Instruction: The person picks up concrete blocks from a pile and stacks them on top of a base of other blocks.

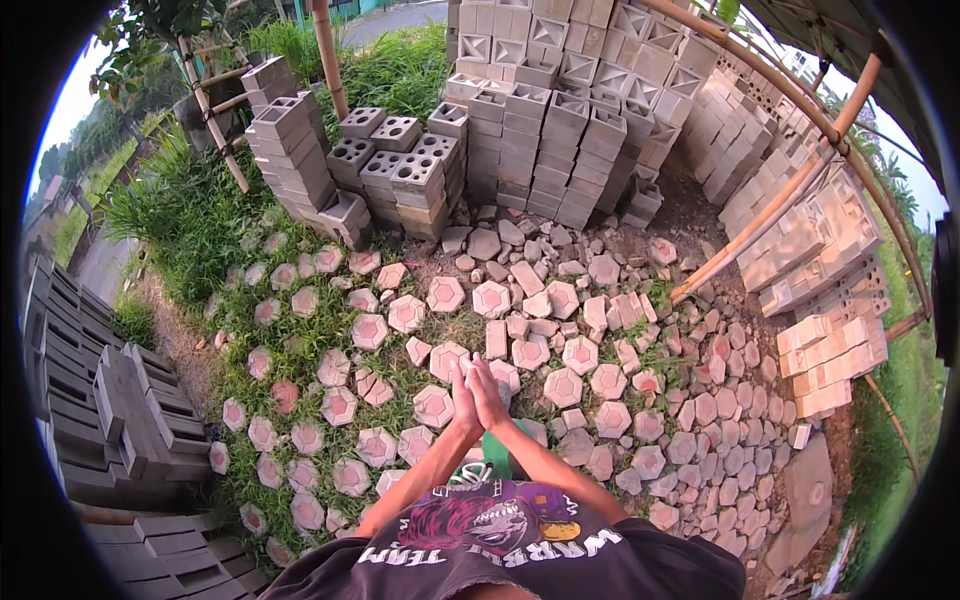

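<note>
My left hand [462, 402] and my right hand [487, 396] are pressed together palm to palm in front of my body. The fingers of both are stretched out and point away from me. Nothing shows between the palms, though their inner faces are hidden. Beyond the fingertips, pinkish hexagonal paving stones [444, 294] lie spaced out on grassy ground. One hexagonal paver [449, 361] appears just past the fingers, partly covered by them. Neither hand touches a block or a stone.
Tall stacks of grey hollow concrete blocks [547, 125] stand ahead, with shorter stacks [395, 165] to their left. Pale blocks [825, 245] are piled at the right beside a slanting bamboo pole [755, 230]. More grey blocks [130, 410] line the left. Broken stones [715, 440] cover the right ground.
</note>
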